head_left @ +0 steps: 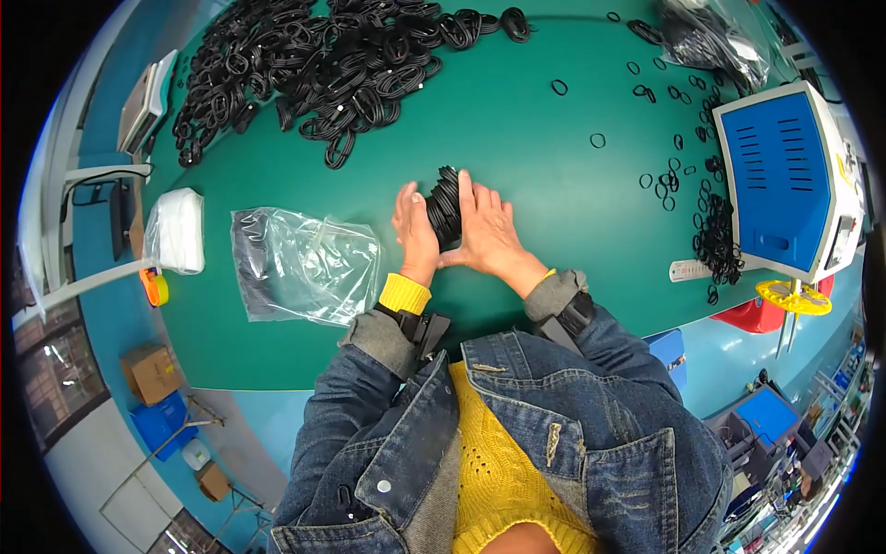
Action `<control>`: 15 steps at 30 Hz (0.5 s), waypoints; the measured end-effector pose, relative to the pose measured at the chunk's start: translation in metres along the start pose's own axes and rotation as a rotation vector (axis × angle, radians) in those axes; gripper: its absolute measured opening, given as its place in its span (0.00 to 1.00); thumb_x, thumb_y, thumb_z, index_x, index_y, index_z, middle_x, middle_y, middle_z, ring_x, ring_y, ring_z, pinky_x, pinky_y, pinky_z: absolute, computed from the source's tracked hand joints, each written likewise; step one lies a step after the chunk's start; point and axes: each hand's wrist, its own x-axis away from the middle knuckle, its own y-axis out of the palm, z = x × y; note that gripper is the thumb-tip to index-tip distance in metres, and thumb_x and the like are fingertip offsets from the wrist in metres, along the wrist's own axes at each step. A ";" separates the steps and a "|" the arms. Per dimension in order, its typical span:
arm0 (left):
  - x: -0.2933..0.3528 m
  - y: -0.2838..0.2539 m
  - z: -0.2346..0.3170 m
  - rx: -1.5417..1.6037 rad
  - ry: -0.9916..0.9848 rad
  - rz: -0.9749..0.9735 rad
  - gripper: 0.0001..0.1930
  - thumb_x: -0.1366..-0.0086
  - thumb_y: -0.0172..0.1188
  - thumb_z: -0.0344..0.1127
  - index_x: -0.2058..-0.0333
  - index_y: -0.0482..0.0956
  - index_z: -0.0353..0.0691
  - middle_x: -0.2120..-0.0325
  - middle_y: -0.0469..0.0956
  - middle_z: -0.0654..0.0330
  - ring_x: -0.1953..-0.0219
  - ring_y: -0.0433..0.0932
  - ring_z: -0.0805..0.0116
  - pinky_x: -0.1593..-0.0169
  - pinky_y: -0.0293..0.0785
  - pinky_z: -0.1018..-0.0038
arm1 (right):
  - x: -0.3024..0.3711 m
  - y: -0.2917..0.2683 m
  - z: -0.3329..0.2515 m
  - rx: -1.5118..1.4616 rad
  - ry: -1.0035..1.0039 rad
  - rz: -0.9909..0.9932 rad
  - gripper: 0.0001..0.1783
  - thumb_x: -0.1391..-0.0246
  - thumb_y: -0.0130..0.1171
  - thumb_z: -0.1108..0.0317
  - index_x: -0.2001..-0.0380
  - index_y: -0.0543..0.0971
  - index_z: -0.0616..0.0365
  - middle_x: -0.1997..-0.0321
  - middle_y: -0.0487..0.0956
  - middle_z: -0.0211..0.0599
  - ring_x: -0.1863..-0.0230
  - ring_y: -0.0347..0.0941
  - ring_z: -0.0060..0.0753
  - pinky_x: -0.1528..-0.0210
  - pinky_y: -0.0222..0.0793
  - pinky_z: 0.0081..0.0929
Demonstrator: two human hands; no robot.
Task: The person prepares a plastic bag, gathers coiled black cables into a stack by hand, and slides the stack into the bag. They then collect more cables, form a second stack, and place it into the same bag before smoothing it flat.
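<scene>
A stack of black coiled cables [444,210] stands on the green table between my two hands. My left hand [415,231] presses its fingers and palm against the stack's left side. From the right, my right hand [489,226] clasps the same stack, its thumb reaching along the near end. Part of the stack is hidden behind my hands. To the left of my left hand lies a clear plastic bag [314,268] with a dark area along its left side. A big heap of coiled black cables [323,65] covers the table's far left.
Loose black rings [666,189] are scattered on the right, piling up beside a blue and white machine [780,180]. A ruler [692,270] lies near that pile. White packs in plastic [177,231] sit at the left edge. Another bag of cables [715,46] is at far right.
</scene>
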 end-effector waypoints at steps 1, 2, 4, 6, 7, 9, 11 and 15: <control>-0.001 0.001 0.000 -0.061 -0.015 0.004 0.22 0.33 0.36 0.42 0.48 0.65 0.33 0.46 0.62 0.50 0.43 0.60 0.57 0.39 0.48 0.66 | -0.002 0.001 -0.002 0.061 -0.005 -0.023 0.67 0.75 0.73 0.52 0.37 0.43 0.65 0.45 0.60 0.54 0.44 0.56 0.53 0.45 0.53 0.50; -0.001 0.002 0.000 -0.122 -0.031 0.010 0.23 0.33 0.35 0.43 0.46 0.63 0.33 0.43 0.59 0.48 0.41 0.57 0.55 0.37 0.44 0.66 | -0.003 0.001 -0.004 0.121 -0.010 -0.047 0.68 0.77 0.73 0.51 0.37 0.43 0.65 0.45 0.60 0.53 0.44 0.56 0.54 0.45 0.53 0.51; -0.004 0.001 -0.005 -0.185 -0.044 0.019 0.25 0.33 0.34 0.44 0.44 0.61 0.32 0.41 0.56 0.47 0.39 0.54 0.54 0.36 0.41 0.66 | -0.003 0.005 -0.005 0.132 -0.003 -0.041 0.68 0.77 0.73 0.51 0.37 0.43 0.65 0.45 0.60 0.54 0.44 0.56 0.54 0.44 0.52 0.52; -0.009 -0.002 -0.014 -0.124 -0.046 -0.024 0.25 0.33 0.35 0.41 0.42 0.58 0.32 0.38 0.50 0.47 0.36 0.50 0.53 0.35 0.40 0.67 | -0.004 0.009 -0.009 0.157 0.010 -0.038 0.68 0.79 0.73 0.52 0.37 0.43 0.65 0.45 0.59 0.55 0.43 0.54 0.55 0.43 0.49 0.53; -0.011 -0.005 -0.018 -0.094 -0.047 -0.044 0.26 0.33 0.35 0.40 0.41 0.56 0.32 0.37 0.47 0.48 0.35 0.47 0.53 0.35 0.40 0.68 | -0.004 0.012 -0.011 0.155 0.005 -0.038 0.68 0.79 0.73 0.52 0.37 0.43 0.65 0.45 0.59 0.55 0.43 0.54 0.55 0.43 0.49 0.53; -0.012 -0.014 -0.023 -0.050 -0.035 -0.083 0.26 0.34 0.35 0.39 0.41 0.56 0.31 0.37 0.49 0.48 0.35 0.48 0.54 0.35 0.41 0.68 | 0.001 0.015 -0.014 0.173 -0.051 0.054 0.67 0.78 0.73 0.54 0.37 0.43 0.63 0.44 0.59 0.56 0.41 0.53 0.56 0.41 0.47 0.53; -0.011 -0.023 -0.023 0.044 -0.013 -0.172 0.26 0.35 0.37 0.37 0.41 0.56 0.31 0.38 0.51 0.49 0.36 0.49 0.57 0.35 0.42 0.69 | 0.002 0.018 -0.013 0.185 -0.075 0.102 0.66 0.78 0.73 0.55 0.37 0.44 0.63 0.44 0.58 0.56 0.41 0.52 0.56 0.40 0.46 0.53; -0.010 -0.039 -0.019 0.235 0.033 -0.343 0.26 0.37 0.39 0.33 0.40 0.55 0.30 0.39 0.56 0.52 0.36 0.52 0.63 0.36 0.46 0.71 | 0.001 0.023 -0.007 0.128 -0.072 0.135 0.63 0.77 0.72 0.60 0.37 0.46 0.60 0.43 0.56 0.57 0.40 0.51 0.57 0.38 0.44 0.52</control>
